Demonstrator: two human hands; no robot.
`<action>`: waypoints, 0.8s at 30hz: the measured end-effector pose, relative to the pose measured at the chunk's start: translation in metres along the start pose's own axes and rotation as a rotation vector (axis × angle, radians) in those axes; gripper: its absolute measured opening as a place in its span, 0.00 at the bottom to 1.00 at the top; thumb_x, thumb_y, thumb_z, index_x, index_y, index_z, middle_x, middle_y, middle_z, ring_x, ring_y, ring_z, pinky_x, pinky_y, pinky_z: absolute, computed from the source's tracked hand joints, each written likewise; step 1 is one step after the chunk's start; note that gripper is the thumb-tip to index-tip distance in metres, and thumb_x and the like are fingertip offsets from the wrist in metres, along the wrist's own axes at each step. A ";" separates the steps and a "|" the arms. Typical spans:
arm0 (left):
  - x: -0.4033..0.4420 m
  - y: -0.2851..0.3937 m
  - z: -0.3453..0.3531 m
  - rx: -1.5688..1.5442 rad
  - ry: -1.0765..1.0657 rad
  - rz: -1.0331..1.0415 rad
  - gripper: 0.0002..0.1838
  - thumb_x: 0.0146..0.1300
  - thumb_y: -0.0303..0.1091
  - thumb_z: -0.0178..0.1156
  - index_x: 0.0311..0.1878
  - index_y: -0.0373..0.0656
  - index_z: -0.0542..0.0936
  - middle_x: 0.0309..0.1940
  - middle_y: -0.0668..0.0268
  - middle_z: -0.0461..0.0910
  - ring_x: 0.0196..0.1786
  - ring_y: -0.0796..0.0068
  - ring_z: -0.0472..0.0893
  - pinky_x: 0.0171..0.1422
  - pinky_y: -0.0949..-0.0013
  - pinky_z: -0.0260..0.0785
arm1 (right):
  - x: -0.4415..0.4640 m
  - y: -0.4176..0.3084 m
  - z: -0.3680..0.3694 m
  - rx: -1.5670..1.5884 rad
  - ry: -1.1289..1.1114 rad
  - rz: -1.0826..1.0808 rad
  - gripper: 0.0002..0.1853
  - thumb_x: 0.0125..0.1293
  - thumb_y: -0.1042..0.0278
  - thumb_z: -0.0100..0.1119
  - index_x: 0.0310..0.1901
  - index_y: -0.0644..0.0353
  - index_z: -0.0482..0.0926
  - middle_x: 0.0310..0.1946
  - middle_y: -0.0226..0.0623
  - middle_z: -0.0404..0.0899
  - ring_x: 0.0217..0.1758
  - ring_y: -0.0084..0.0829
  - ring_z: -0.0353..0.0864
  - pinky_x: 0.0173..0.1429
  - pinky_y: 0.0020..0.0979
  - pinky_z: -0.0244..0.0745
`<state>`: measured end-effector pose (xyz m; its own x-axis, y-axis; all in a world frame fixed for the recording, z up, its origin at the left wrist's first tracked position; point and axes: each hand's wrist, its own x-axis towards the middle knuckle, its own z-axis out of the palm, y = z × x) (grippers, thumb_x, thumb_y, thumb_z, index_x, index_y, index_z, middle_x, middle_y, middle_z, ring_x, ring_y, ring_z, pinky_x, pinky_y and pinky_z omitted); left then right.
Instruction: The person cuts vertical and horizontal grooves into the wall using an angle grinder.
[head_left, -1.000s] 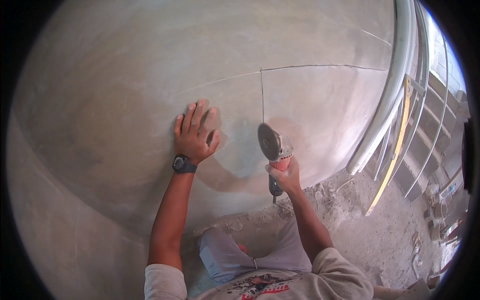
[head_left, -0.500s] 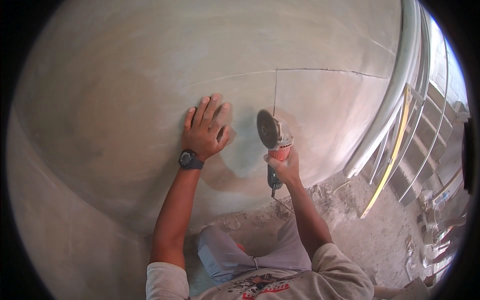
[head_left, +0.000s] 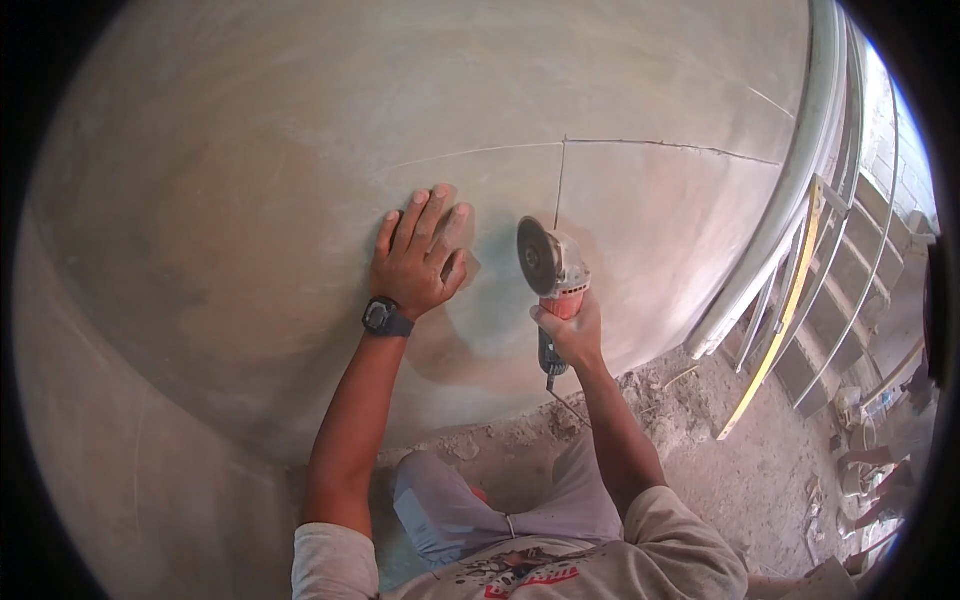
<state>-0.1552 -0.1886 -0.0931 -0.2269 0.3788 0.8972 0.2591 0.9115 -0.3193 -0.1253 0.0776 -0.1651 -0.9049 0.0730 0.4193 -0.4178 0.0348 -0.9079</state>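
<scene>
A left hand (head_left: pixel 418 265) lies palm-down on a plastered wall (head_left: pixel 250 200), fingers parted and straight, a dark watch (head_left: pixel 380 316) at the wrist. Beside it, over the wall's lower part, a right hand (head_left: pixel 575 335) is wrapped around the body of an angle grinder (head_left: pixel 563 304), its disc (head_left: pixel 538 257) turned up toward the wall's top edge.

In the past second the grinder has shifted left against the dark vertical line (head_left: pixel 561 185); the disc, then in line with it, now sits to its left, with the line running down behind the guard (head_left: pixel 572 262). That leaves the disc off the mark; whether it touches the plaster or spins, one cannot tell.

Above, the vertical line meets a dark horizontal line (head_left: pixel 670 145) reaching toward the wall's right edge, and a pale line (head_left: pixel 480 152) runs off leftward. Grinder and guard block the view of the wall beneath the vertical line. A cord (head_left: pixel 570 407) hangs from the tool past rubble (head_left: pixel 640 400) along the wall's lower edge. White pipes (head_left: pixel 824 90), a yellow straightedge (head_left: pixel 791 300) and steps (head_left: pixel 865 260) crowd the wall's right edge.
</scene>
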 end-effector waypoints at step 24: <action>0.008 0.003 -0.015 -0.005 0.001 0.013 0.34 0.64 0.49 0.64 0.76 0.63 0.77 0.81 0.67 0.68 0.83 0.65 0.65 0.85 0.51 0.50 | -0.007 -0.004 -0.002 -0.064 0.032 -0.015 0.23 0.58 0.72 0.74 0.54 0.62 0.77 0.39 0.31 0.81 0.39 0.23 0.80 0.44 0.29 0.77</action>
<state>-0.1419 -0.1853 -0.0820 -0.2229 0.3904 0.8933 0.2668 0.9058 -0.3292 -0.1174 0.0786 -0.1643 -0.8951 0.1038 0.4335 -0.4244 0.0993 -0.9000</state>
